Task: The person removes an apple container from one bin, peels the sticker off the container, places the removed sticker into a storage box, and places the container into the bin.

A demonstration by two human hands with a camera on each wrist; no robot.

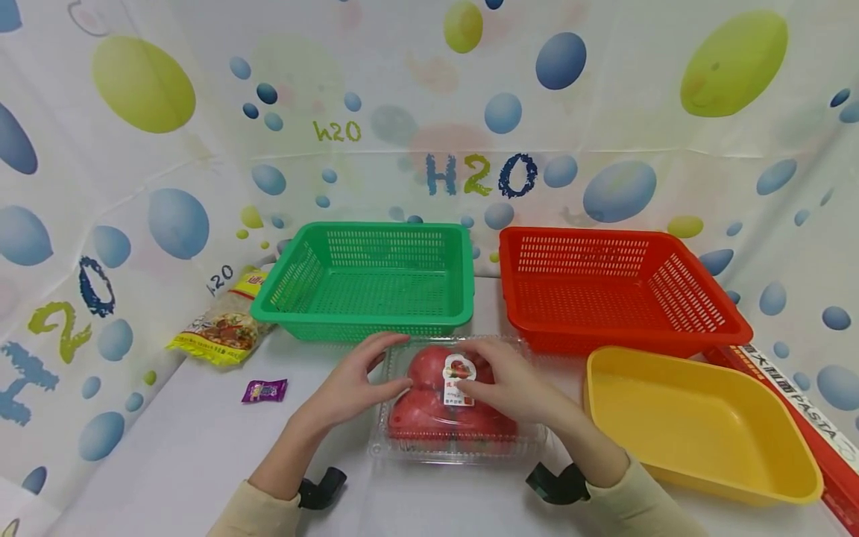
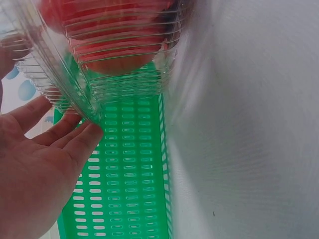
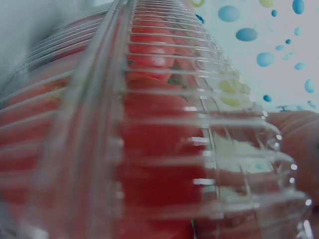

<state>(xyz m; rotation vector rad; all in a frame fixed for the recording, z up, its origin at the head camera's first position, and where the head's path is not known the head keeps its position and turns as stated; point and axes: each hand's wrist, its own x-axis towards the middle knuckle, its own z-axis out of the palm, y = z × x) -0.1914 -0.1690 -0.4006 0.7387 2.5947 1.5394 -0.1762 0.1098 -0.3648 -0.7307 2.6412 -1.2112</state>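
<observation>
A clear plastic clamshell box of red tomatoes (image 1: 429, 418) with a small label (image 1: 458, 380) on its lid lies on the white table (image 1: 168, 447), just in front of the green basket (image 1: 362, 319). My left hand (image 1: 349, 388) grips the box's left end, thumb on the lid and fingers at the far edge. My right hand (image 1: 517, 388) lies over the right of the lid, thumb by the label, fingers curled at the far rim. In the left wrist view my fingers (image 2: 75, 144) touch the ribbed box (image 2: 114, 45) beside the green basket (image 2: 119, 189). The box (image 3: 159, 124) fills the right wrist view.
A red basket (image 1: 624, 335) stands at the back right and a yellow tray (image 1: 738, 488) in front of it. A long red pasta box (image 1: 805, 418) lies along the right edge. At the left lie a snack packet (image 1: 224, 328) and a small purple sweet (image 1: 265, 390).
</observation>
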